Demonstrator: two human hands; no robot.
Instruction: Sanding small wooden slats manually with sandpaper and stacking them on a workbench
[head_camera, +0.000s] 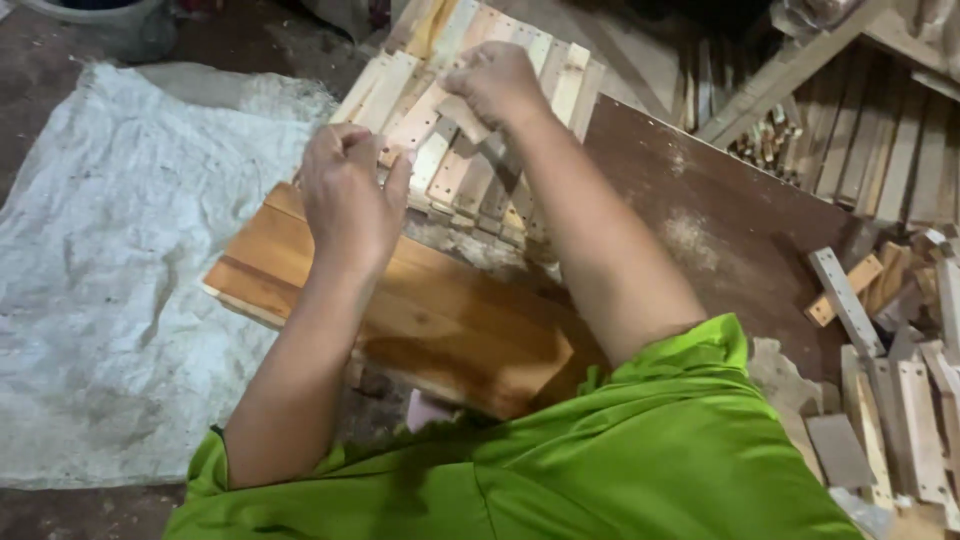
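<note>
A: Entry one, hands. We have our left hand (345, 190) curled at the near edge of the slat stack (470, 120), fingers bent in and thumb against a slat end; whether it truly pinches one, we cannot tell.

B: And our right hand (497, 82)?

A: Closed over a short pale slat on top of the stack, farther out. The two hands are apart, both on the same pile.

B: Location of the pile?

A: Resting on the far end of the brown plank (400, 300), which lies across in front of us, beside the dark board (720, 230).

B: Step, as we judge it?

A: Sorting or lining up slats. The next move seems to call for a firm grip on one piece and lifting it free without shifting its neighbours.

B: Counts?

A: Two hands, one plank, one dark board, one white sack (110, 280) on the floor at left. Stacked slats: well over a dozen, too overlapped to count exactly. Loose drilled offcuts (900, 370) at right: roughly ten, partly cut off by the frame.
</note>
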